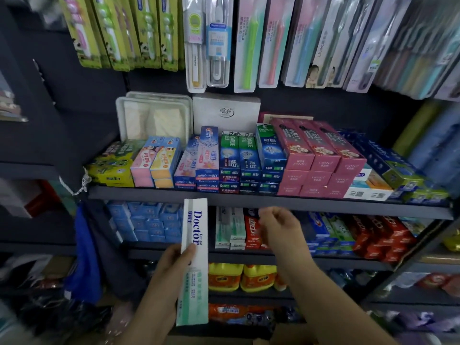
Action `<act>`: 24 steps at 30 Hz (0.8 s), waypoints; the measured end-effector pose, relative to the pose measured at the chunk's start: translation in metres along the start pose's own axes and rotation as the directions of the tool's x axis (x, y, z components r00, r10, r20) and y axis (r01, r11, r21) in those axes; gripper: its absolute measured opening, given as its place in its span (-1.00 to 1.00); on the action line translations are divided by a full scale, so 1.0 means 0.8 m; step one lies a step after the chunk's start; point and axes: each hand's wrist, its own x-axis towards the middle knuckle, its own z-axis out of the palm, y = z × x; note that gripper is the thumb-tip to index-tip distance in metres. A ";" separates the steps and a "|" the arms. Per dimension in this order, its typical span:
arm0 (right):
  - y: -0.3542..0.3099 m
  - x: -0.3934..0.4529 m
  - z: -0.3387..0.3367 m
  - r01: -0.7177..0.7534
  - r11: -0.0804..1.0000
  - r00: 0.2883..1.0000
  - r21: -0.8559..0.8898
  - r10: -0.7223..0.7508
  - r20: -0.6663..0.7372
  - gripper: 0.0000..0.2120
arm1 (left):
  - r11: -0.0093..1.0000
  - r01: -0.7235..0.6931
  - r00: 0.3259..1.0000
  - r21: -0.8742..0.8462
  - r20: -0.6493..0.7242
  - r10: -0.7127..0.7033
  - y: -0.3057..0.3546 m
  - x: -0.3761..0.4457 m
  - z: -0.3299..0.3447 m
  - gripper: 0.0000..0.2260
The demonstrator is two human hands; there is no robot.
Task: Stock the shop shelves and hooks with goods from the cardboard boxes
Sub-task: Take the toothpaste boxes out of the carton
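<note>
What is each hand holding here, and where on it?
The left hand grips the Dental Doctor toothpaste box around its middle, thumb on the front. The right hand, loosely curled, holds nothing.

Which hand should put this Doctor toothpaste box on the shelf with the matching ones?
Left, probably. The left hand already grips the Doctor box. The right hand holds nothing, loosely curled before the matching boxes, so it could clear space there.

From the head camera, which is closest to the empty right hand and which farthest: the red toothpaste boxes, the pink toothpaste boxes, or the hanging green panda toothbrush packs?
From the right hand:
1. Red toothpaste boxes, directly behind it on the lower shelf.
2. Pink toothpaste boxes, one shelf up.
3. Green panda toothbrush packs, hanging top left.
</note>
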 end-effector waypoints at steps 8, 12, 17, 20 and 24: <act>0.132 -0.074 0.005 -0.151 0.904 0.873 -0.401 0.312 0.374 -0.76 | 0.998 0.054 0.998 -0.013 -0.024 -0.055 -0.037 0.010 0.027 -0.84; 0.152 -0.084 -0.002 -0.199 0.930 0.839 -0.309 0.324 0.437 -0.81 | 0.994 0.109 0.994 -0.004 -0.009 -0.109 -0.056 0.007 0.041 -0.82; 0.175 -0.084 -0.009 -0.215 0.928 0.817 -0.303 0.341 0.465 -0.73 | 0.987 0.157 0.988 0.028 0.011 -0.157 -0.076 0.004 0.052 -0.80; 0.188 -0.080 -0.012 -0.244 0.929 0.818 -0.279 0.352 0.456 -0.61 | 0.983 0.171 0.984 0.069 0.041 -0.174 -0.086 0.007 0.052 -0.81; 0.199 -0.055 -0.002 -0.253 0.935 0.847 -0.248 0.338 0.410 -0.77 | 0.977 0.193 0.979 0.090 0.044 -0.197 -0.090 0.025 0.037 -0.79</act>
